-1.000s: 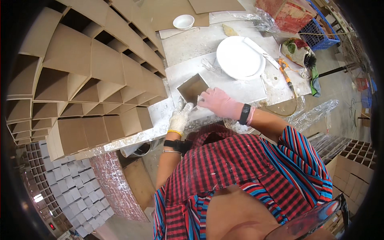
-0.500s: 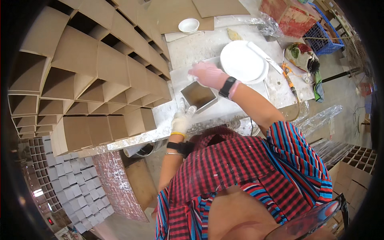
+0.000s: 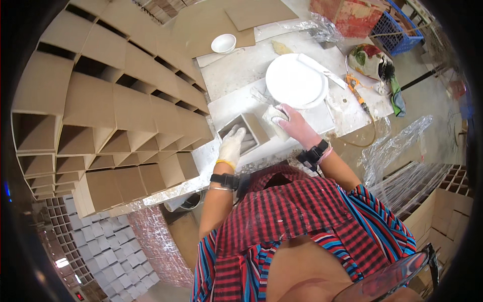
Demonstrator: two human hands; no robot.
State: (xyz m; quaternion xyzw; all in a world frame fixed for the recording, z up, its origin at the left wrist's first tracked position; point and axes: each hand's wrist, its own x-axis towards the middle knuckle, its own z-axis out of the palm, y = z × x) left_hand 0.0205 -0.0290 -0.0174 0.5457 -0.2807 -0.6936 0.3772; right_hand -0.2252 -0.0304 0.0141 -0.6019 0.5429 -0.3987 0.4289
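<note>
On the white-smeared table, an open square box (image 3: pixel 256 130) of brown board lies tilted, its opening toward me. My left hand (image 3: pixel 231 145), in a whitish glove, has its fingers inside the opening and holds the box by its wall. A pink glove covers my right hand (image 3: pixel 300 130), which is closed on a crumpled whitish pad (image 3: pixel 274 117), perhaps a sponge or cloth, at the box's right side. Whether the pad touches the box I cannot tell. Just beyond stands a round white dish (image 3: pixel 294 83) with a flat white strip (image 3: pixel 322 70) across its rim.
Stacked open brown boxes (image 3: pixel 95 105) fill the left side. A small white bowl (image 3: pixel 223 44) sits at the back near cardboard sheets (image 3: pixel 261 12). To the right lie an orange corded tool (image 3: pixel 354 90), a patterned cloth bundle (image 3: pixel 370 60) and a blue crate (image 3: pixel 397 35).
My right hand has moved from the box's far edge to its right side, the whitish pad now visible. My left fingers have gone from the outer edge into the opening.
</note>
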